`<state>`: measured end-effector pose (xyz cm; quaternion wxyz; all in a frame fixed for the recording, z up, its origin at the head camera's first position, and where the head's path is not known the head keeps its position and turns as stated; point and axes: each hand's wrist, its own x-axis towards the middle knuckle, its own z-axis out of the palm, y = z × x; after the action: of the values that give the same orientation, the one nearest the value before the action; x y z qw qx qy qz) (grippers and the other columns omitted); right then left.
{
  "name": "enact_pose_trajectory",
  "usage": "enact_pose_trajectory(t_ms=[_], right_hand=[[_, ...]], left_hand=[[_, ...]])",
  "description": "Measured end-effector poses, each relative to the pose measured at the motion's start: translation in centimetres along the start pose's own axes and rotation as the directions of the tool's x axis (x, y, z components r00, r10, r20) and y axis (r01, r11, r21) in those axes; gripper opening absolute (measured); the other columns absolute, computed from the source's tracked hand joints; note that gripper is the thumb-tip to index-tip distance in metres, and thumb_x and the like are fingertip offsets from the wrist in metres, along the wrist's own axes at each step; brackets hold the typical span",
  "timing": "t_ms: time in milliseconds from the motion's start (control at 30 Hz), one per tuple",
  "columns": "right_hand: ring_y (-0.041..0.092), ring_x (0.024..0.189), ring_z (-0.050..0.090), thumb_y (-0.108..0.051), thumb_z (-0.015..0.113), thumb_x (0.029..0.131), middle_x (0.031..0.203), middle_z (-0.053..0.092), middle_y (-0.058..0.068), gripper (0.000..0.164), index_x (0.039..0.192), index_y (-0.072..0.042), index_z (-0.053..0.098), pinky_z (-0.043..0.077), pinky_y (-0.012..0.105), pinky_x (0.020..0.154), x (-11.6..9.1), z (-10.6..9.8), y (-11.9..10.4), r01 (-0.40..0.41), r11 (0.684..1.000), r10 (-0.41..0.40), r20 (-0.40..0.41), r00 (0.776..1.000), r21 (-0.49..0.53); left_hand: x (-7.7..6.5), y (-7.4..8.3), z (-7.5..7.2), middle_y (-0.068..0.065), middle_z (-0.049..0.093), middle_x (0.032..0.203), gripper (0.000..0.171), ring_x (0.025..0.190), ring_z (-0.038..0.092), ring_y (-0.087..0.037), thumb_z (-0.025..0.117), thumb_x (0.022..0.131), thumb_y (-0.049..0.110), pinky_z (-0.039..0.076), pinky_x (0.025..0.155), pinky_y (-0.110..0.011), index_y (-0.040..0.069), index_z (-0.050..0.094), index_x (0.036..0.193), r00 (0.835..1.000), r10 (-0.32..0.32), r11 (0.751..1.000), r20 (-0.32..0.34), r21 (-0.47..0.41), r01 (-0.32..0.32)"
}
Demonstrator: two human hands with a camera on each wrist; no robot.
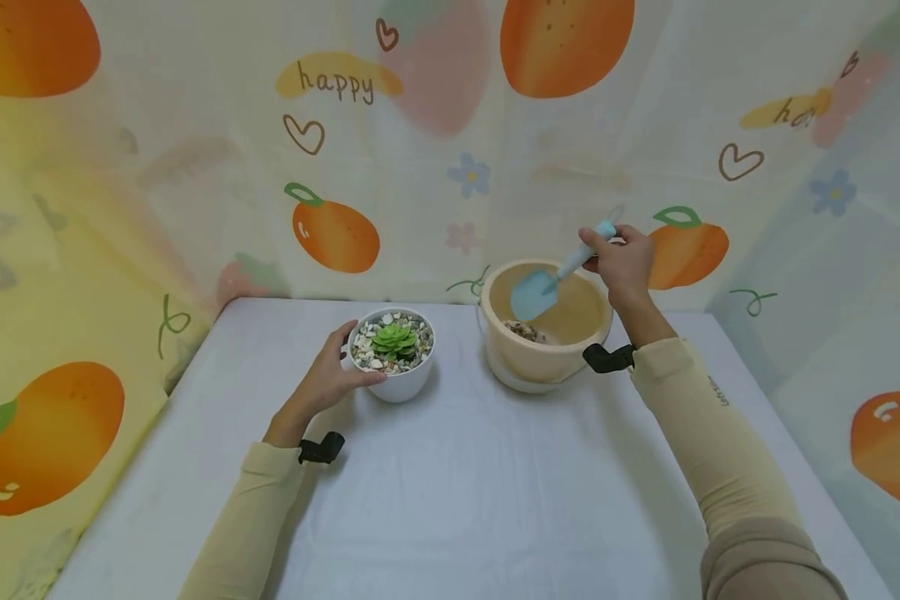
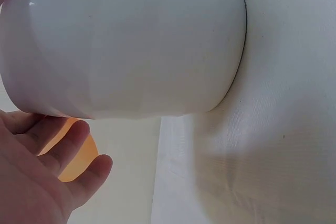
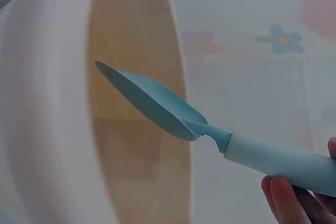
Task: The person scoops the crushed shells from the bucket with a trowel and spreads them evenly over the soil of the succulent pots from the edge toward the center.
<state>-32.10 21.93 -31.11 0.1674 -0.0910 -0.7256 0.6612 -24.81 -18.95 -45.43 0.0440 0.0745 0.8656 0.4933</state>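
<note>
My left hand (image 1: 336, 371) grips a white pot (image 1: 399, 387) near its rim, thumb in front and fingers round the far side. In the pot a green succulent (image 1: 394, 341) sits among small mixed pebbles (image 1: 366, 357). My right hand (image 1: 624, 265) holds a light blue garden trowel (image 1: 535, 295) by its pale handle (image 3: 283, 162). The trowel slants down to the left, its blade over the mouth of a cream bucket (image 1: 543, 360). In the right wrist view the blade looks bare. A small heap of pebbles (image 1: 525, 331) lies in the bucket.
Both vessels stand on a table with a white cloth (image 1: 450, 500), the bucket to the right of the pot. A thin bucket handle (image 1: 570, 379) hangs at its front. Behind rises a patterned curtain (image 1: 405, 183) with printed oranges, close to the table's back edge.
</note>
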Motion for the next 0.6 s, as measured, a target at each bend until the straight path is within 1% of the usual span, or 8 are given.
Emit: enact_pose_trajectory(t_ms=[233, 367, 500, 600], right_hand=[[0.003, 0.055, 0.066, -0.03, 0.074, 0.086, 0.07, 0.062, -0.007, 0.035, 0.107, -0.004, 0.062, 0.057, 0.021, 0.062, 0.2, 0.1, 1.8, 0.012, 0.987, -0.002, 0.064, 0.998, -0.16], [0.005, 0.057, 0.065, -0.027, 0.073, 0.088, 0.074, 0.062, -0.001, 0.033, 0.105, -0.002, 0.061, 0.058, 0.023, 0.065, -0.1, 0.4, 2.8, 0.035, 0.974, -0.011, 0.106, 0.994, -0.225], [0.005, 0.062, 0.065, -0.029, 0.069, 0.09, 0.087, 0.06, 0.006, 0.038, 0.11, 0.002, 0.059, 0.059, 0.024, 0.069, -0.4, 0.9, 3.6, 0.039, 0.943, 0.007, 0.137, 0.991, -0.331], [0.013, 0.071, 0.068, -0.029, 0.066, 0.092, 0.099, 0.061, 0.012, 0.042, 0.115, 0.005, 0.056, 0.057, 0.02, 0.067, -0.7, 1.3, 4.0, 0.04, 0.911, 0.031, 0.165, 0.986, -0.41]], left_hand=[[0.2, 0.2, 0.0, -0.021, 0.02, 0.158, 0.111, 0.144, 0.025, -0.04, 0.083, 0.076, 0.036, 0.022, 0.117, -0.059, 0.007, 0.011, 0.156, 1.0, 0.006, 1.0, -0.003, -0.002, -0.006], [0.2, 0.2, 0.0, -0.021, 0.019, 0.158, 0.112, 0.144, 0.024, -0.04, 0.083, 0.075, 0.036, 0.022, 0.116, -0.059, 0.007, 0.01, 0.156, 1.0, -0.01, 1.0, 0.01, -0.003, 0.01], [0.1, 0.0, 0.0, -0.021, 0.02, 0.158, 0.111, 0.144, 0.025, -0.04, 0.082, 0.076, 0.036, 0.022, 0.116, -0.059, 0.007, 0.01, 0.156, 1.0, -0.012, 1.0, 0.008, -0.002, 0.012], [0.0, -0.1, 0.1, -0.021, 0.02, 0.158, 0.111, 0.143, 0.025, -0.04, 0.082, 0.076, 0.036, 0.022, 0.116, -0.059, 0.007, 0.011, 0.156, 1.0, -0.007, 1.0, 0.002, -0.004, 0.007]])
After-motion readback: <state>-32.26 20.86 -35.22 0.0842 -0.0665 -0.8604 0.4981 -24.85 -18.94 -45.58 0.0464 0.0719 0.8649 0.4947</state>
